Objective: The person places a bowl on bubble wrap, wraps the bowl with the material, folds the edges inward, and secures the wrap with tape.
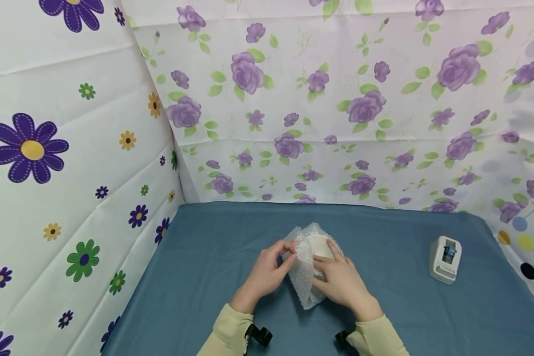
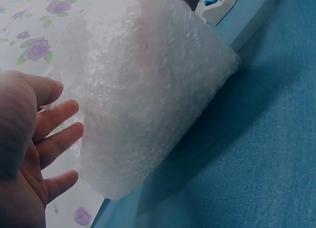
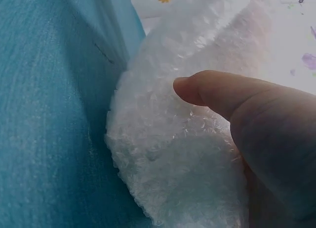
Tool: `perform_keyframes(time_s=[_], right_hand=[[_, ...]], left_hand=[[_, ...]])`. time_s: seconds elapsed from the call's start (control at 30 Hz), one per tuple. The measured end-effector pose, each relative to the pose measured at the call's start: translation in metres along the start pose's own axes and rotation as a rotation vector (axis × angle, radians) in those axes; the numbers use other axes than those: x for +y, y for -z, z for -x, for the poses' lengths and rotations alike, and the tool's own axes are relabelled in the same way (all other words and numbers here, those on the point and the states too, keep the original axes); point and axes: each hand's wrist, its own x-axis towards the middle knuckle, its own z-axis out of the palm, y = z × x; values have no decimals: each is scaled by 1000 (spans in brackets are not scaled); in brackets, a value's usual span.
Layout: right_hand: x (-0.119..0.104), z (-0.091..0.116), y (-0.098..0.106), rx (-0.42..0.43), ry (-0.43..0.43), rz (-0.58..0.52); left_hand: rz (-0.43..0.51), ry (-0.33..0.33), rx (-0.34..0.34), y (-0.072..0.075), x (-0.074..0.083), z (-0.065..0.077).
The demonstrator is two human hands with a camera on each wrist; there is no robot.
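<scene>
Bubble wrap [image 1: 303,277] lies partly around a cream-white, round-edged thing [image 1: 319,244] near the middle of the table; its kind cannot be made out. My left hand [image 1: 268,267] pinches the wrap's raised left edge between thumb and forefinger. In the left wrist view, the other fingers of that hand [image 2: 34,134] stand spread beside the bubble wrap [image 2: 143,99]. My right hand [image 1: 340,279] rests on the white thing and the wrap with its fingers spread. The right thumb [image 3: 212,90] lies straight against the bubble wrap [image 3: 163,124] in the right wrist view.
A white tape dispenser [image 1: 445,260] with a blue core stands at the table's right side. Blue-grey cloth [image 1: 213,247] covers the table. Flowered sheets [image 1: 293,113] hang behind it and along the left.
</scene>
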Motion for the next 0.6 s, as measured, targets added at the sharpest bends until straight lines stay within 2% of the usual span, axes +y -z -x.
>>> perform_keyframes(time_s=[0.2,0.4,0.6], right_hand=[[7,-1,4,-55,12,-102],[11,-1,9,-85,28,-159],[14,1,13,-101,51,-167]], left_hand=[[-33,30,11,-2,0,1],[-136,38,-24,-6,0,0],[-240,-43,-51,-12,-5,-1]])
